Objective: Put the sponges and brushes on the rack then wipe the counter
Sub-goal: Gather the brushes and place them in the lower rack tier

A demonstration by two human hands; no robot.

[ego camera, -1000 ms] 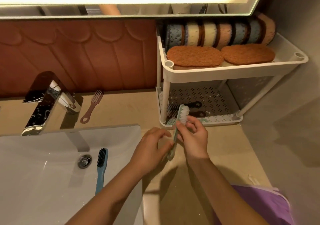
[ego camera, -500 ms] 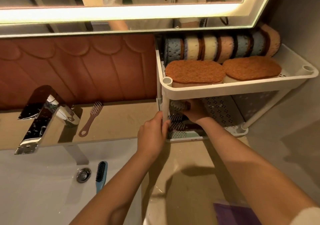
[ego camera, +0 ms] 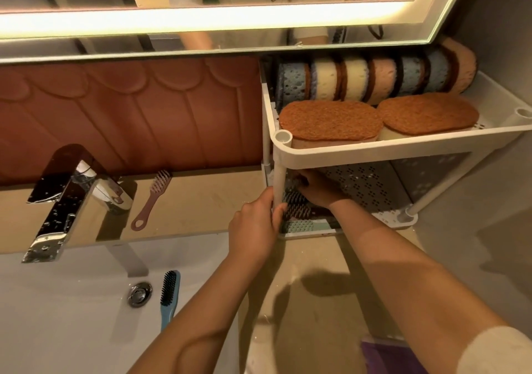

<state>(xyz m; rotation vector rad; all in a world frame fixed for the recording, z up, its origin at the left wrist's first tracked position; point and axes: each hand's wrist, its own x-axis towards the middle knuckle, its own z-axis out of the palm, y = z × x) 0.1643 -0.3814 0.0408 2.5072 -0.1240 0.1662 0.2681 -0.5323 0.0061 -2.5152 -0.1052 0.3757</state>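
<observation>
A white two-tier rack (ego camera: 403,146) stands on the counter at the right. Its top shelf holds several sponges (ego camera: 331,120), some flat, others on edge. My right hand (ego camera: 313,186) reaches into the lower shelf, its fingers closed on a brush with pale bristles (ego camera: 295,179) above dark-bristled brushes (ego camera: 293,203) lying there. My left hand (ego camera: 256,227) grips the rack's front left post. A pink brush (ego camera: 152,198) lies on the counter behind the sink. A blue brush (ego camera: 169,296) with black bristles lies in the basin.
A chrome faucet (ego camera: 66,198) stands over the white sink (ego camera: 72,316) at the left. The beige counter (ego camera: 316,287) runs along the front. A purple cloth (ego camera: 391,356) lies at the counter's front edge. A lit mirror (ego camera: 201,19) hangs above.
My right hand carried the pale-bristled brush from in front of the rack into the lower shelf. My left hand let go of the brush and took hold of the rack's post.
</observation>
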